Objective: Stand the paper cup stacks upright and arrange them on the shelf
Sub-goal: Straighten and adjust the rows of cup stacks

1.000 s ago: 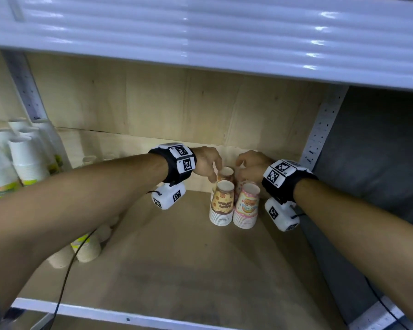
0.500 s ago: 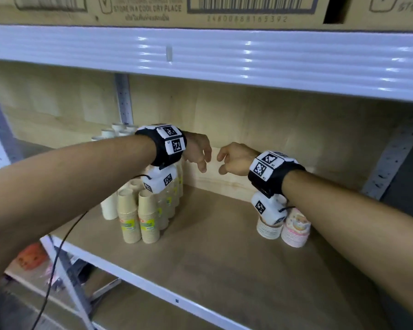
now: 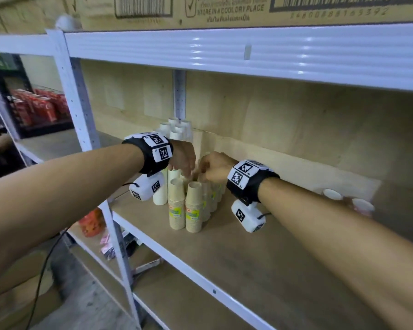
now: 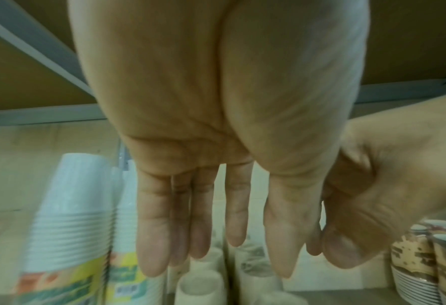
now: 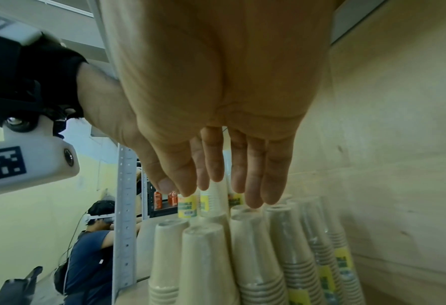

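Several beige paper cup stacks (image 3: 193, 210) with yellow-green labels stand upright in a tight cluster at the left of the wooden shelf (image 3: 260, 265). Both hands hover just above their tops. My left hand (image 3: 186, 169) has straight fingers pointing down and holds nothing; in the left wrist view the left hand (image 4: 216, 247) hangs over the cup tops (image 4: 200, 286). My right hand (image 3: 202, 172) is close beside it, also empty. In the right wrist view the right hand (image 5: 216, 185) has extended fingers above the beige stacks (image 5: 206, 264). Two patterned cup stacks (image 3: 362, 207) stand at the right.
White cup stacks (image 3: 177, 128) stand behind the beige ones by the back post (image 3: 179, 96). The upper shelf beam (image 3: 248, 53) runs overhead with cartons on it. A white upright (image 3: 81, 110) bounds the shelf's left end. Another person (image 5: 93, 253) works beyond it.
Both hands left the patterned stacks at the right and moved left along the shelf to hover over the beige stacks. The head view swung left with them.
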The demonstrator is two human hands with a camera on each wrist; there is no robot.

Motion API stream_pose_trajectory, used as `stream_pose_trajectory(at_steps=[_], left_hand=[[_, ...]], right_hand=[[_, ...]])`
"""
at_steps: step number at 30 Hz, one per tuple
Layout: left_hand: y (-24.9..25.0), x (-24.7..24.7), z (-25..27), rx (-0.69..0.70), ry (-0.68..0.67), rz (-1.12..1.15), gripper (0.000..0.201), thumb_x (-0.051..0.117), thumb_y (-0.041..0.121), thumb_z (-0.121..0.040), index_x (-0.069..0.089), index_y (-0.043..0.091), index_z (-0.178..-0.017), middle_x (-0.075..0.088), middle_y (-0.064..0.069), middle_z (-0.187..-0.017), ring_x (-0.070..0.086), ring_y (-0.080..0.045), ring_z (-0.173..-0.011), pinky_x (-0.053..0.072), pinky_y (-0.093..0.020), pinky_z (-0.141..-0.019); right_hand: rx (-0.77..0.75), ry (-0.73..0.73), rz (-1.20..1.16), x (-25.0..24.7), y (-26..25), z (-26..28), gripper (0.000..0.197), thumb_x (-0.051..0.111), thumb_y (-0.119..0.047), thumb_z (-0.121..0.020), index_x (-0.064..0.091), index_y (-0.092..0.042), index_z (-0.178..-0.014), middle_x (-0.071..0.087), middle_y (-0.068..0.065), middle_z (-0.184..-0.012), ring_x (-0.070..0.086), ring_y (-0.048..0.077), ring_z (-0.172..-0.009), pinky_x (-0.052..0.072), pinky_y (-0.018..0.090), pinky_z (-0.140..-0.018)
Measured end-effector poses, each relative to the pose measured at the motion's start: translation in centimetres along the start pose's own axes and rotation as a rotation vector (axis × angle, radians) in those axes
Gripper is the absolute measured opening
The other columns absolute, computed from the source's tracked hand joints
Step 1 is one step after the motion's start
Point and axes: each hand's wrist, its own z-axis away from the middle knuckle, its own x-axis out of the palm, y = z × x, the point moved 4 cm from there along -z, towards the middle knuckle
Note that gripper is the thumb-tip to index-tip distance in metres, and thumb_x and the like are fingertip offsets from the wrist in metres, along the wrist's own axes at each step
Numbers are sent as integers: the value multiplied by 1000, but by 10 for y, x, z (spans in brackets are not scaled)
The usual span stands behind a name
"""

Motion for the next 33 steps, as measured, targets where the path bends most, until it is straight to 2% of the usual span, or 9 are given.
stream_pose_trajectory(at_steps=[5, 8, 10, 14, 17, 21, 24, 29, 33], left_hand=[[-25, 18, 7, -69, 17, 100, 43, 75, 21, -81, 64, 17, -123, 62, -6, -121, 66, -25, -83, 55, -27, -63], [-32, 29, 6, -64, 25, 145, 42, 74, 22, -83, 64, 14, -123, 62, -6, -118, 64, -21, -74, 54, -26, -61], [-33, 35, 5, -51, 35, 155, 42, 74, 24, -83, 65, 13, -123, 62, -6, -119, 65, -21, -75, 53, -25, -59], [-33, 41, 2, -29, 70, 182, 35, 76, 24, -81, 67, 19, -114, 61, -1, -112, 65, -18, -69, 46, -20, -50], [-30, 45, 0, -7, 67, 196, 24, 75, 19, -81, 67, 21, -103, 62, -2, -105, 66, -19, -71, 48, -20, -51], [-29, 49, -2, 1, 72, 206, 27, 75, 15, -81, 66, 17, -106, 64, -2, -99, 63, -15, -65, 49, -22, -53], [-26, 52, -3, 21, 74, 180, 23, 74, 17, -82, 64, 21, -102, 66, -4, -100, 64, -13, -65, 49, -23, -54], [-15, 48, -2, 57, 66, 166, 26, 72, 15, -81, 66, 19, -107, 66, -4, -104, 63, -13, -66, 48, -22, -53], [4, 43, -3, 117, 38, 173, 27, 71, 12, -83, 66, 16, -109, 66, -4, -107, 64, -18, -77, 52, -25, -59]], right_hand=[[-49, -21, -2, 22, -19, -11, 17, 75, -20, -77, 66, -15, -90, 64, 3, -91, 65, 22, -87, 44, 25, -66], [-42, -49, 5, 33, -23, -17, 21, 76, -20, -77, 69, -13, -94, 69, 9, -97, 66, 26, -93, 44, 26, -68], [-38, -71, 32, 38, -24, -19, 24, 75, -18, -77, 71, -9, -99, 70, 10, -97, 64, 25, -88, 44, 27, -67], [-22, -67, 95, 45, -21, -21, 20, 75, -17, -73, 73, -10, -92, 70, 10, -93, 67, 26, -87, 49, 28, -65], [-20, -61, 122, 46, -20, -21, 17, 77, -17, -72, 72, -8, -86, 67, 11, -97, 67, 26, -88, 52, 31, -67], [-40, -71, 122, 46, -18, -19, 15, 77, -16, -71, 72, -7, -83, 69, 11, -100, 68, 27, -90, 57, 35, -75], [-52, -75, 109, 45, -15, -15, 18, 76, -16, -71, 71, -7, -87, 70, 11, -104, 68, 28, -97, 58, 38, -80], [-53, -99, 66, 36, -5, -3, 25, 74, -14, -78, 64, -10, -100, 67, 8, -97, 65, 25, -89, 54, 34, -73], [-8, -119, 69, 25, 11, 6, 21, 73, -13, -79, 71, -10, -99, 67, 6, -94, 64, 21, -81, 52, 28, -66]])
